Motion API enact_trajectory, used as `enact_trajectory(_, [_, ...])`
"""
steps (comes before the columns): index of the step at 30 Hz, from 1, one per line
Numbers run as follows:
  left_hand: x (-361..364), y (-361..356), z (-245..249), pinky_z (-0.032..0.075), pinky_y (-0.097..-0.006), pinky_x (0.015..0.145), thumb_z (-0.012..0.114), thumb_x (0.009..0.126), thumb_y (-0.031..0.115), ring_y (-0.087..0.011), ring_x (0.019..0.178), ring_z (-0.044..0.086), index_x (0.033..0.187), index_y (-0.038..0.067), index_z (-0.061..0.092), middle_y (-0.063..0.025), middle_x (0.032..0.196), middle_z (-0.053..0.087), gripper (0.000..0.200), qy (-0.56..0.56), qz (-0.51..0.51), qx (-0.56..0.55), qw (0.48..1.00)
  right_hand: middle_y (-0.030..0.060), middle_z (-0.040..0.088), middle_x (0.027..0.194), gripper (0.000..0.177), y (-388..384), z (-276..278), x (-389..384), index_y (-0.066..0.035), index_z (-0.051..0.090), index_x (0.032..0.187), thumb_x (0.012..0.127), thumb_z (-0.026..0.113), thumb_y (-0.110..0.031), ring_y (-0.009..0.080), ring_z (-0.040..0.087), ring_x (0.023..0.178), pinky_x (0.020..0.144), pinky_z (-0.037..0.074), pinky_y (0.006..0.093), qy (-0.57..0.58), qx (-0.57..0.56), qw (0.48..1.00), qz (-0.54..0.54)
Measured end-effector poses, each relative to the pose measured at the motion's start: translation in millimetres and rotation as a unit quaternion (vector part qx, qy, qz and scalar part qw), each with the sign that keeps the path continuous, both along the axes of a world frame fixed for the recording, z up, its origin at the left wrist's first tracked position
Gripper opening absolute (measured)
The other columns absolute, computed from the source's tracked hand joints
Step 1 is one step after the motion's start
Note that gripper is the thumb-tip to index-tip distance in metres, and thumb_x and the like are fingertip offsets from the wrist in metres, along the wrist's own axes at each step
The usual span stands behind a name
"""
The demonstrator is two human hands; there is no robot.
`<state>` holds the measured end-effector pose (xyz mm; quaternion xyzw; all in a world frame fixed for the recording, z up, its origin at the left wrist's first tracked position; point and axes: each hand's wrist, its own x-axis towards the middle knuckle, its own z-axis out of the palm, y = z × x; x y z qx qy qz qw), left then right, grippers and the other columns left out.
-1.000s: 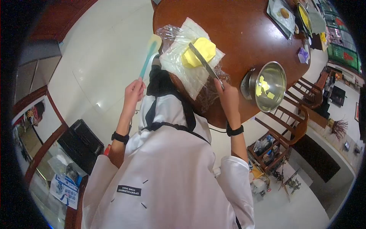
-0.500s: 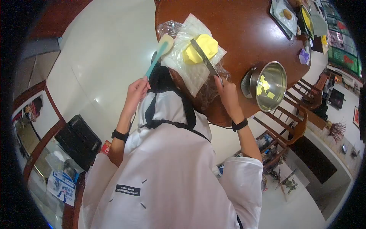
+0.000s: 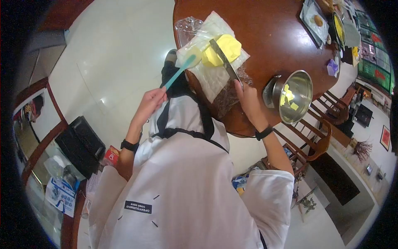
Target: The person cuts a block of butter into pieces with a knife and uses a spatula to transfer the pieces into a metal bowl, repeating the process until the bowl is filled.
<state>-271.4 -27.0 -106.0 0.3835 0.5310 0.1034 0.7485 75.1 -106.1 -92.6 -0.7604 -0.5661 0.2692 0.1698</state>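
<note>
My left hand (image 3: pixel 151 103) is closed round the teal handle of a spatula (image 3: pixel 176 77). The cream-coloured spatula head reaches the left side of a yellow block of butter (image 3: pixel 230 45). My right hand (image 3: pixel 251 101) grips a knife (image 3: pixel 227 65), its blade lying across the butter in this view. Under the butter, white wrapping paper (image 3: pixel 209 85) is spread out, with crumpled clear plastic film (image 3: pixel 190 27) at its far left. To the right of my right hand, a steel bowl (image 3: pixel 306 89) holds several pale yellow pieces (image 3: pixel 287 98).
All this rests on a round brown wooden table (image 3: pixel 269 37). At its far right are a tray (image 3: pixel 309 20) with a round brown item on it, and a purple object (image 3: pixel 332 67). Wooden chairs (image 3: pixel 317 141) stand beyond the table's right edge.
The spatula has swung right, its head going from the paper's left edge to the butter's side. The knife stays over the butter. The whole view has shifted slightly.
</note>
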Motion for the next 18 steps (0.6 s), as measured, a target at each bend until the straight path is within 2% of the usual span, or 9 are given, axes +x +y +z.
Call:
enact_trajectory(9, [1, -5, 3, 0.022, -0.0201, 0.044, 0.050, 0.101, 0.040, -0.0013, 0.048, 0.032, 0.074, 0.008, 0.056, 0.0083, 0.057, 0.040, 0.043, 0.000, -0.020, 0.032, 0.999, 0.0316, 0.059, 0.074, 0.040, 4, 2, -3, 0.006, 0.065, 0.088, 0.101, 0.051, -0.029, 0.0481, 0.061, 0.070, 0.057, 0.046, 0.0507, 0.011, -0.047, 0.999, -0.015])
enact_trajectory(16, [1, -6, -4, 0.024, -0.0199, 0.045, 0.050, 0.101, 0.040, -0.0021, 0.047, 0.034, 0.073, 0.007, 0.056, 0.0076, 0.056, 0.041, 0.043, 0.012, -0.017, 0.016, 1.000, 0.0323, 0.058, 0.075, 0.043, 4, -8, -1, 0.006, 0.064, 0.089, 0.102, 0.048, -0.032, 0.0488, 0.060, 0.071, 0.058, 0.047, 0.0507, 0.013, -0.064, 0.998, -0.010])
enact_trajectory(18, [-2, -6, -11, 0.025, -0.0206, 0.043, 0.050, 0.100, 0.044, -0.0027, 0.048, 0.034, 0.073, 0.010, 0.053, 0.0074, 0.058, 0.040, 0.044, -0.001, -0.035, 0.028, 0.999, 0.0323, 0.058, 0.075, 0.043, 3, -9, -1, 0.006, 0.064, 0.089, 0.102, 0.048, -0.032, 0.0489, 0.060, 0.071, 0.058, 0.047, 0.0509, 0.011, -0.070, 0.997, -0.008])
